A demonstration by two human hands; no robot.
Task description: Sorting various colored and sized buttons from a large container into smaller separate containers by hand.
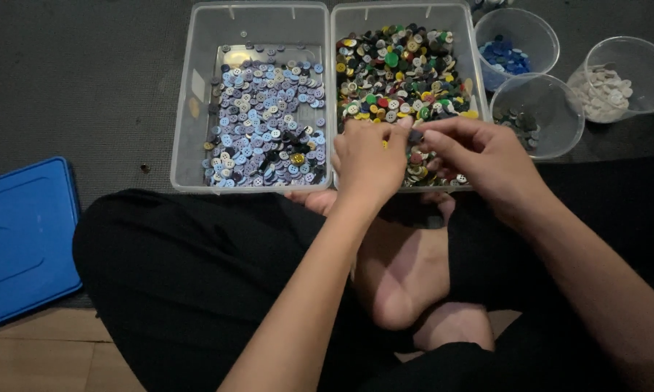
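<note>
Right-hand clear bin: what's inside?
The right bin holds mixed-colour buttons. Both hands, left hand and right hand, cover its near end, so the buttons beneath them are hidden.

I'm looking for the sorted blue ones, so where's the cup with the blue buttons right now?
In the head view the cup of blue buttons stands at top right, beside the bin of mixed buttons, behind the cup of dark buttons and left of the cup of white buttons.

Dark mat (87, 80) under two clear bins (196, 109), three cups (617, 72), blue lid (22, 232).
</note>
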